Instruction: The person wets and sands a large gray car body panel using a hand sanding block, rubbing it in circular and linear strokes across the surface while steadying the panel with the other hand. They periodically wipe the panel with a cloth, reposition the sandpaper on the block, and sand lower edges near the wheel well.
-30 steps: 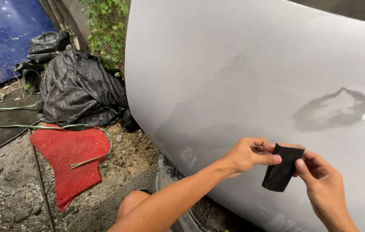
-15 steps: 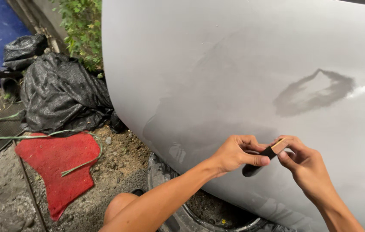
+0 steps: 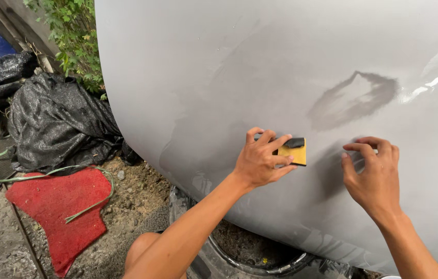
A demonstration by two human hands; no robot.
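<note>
Left hand (image 3: 260, 160) grips yellow sanding pad (image 3: 293, 152) against grey panel (image 3: 203, 77); right hand (image 3: 373, 173) open.

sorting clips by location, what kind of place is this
Probably an outdoor, makeshift car body repair spot. A grey car body panel with a dull sanded patch stands over bare dirt ground, beside black plastic sheeting and bushes.

Soft, even daylight is filling the scene, bright without being harsh. The grey car panel (image 3: 239, 67) is showing a white streak of glare near its right edge, and faint shadows of the hands are lying on it. The picture is staying sharp from the panel to the red mat (image 3: 56, 212), with no motion blur; straight edges are bending slightly toward the corners.
</note>
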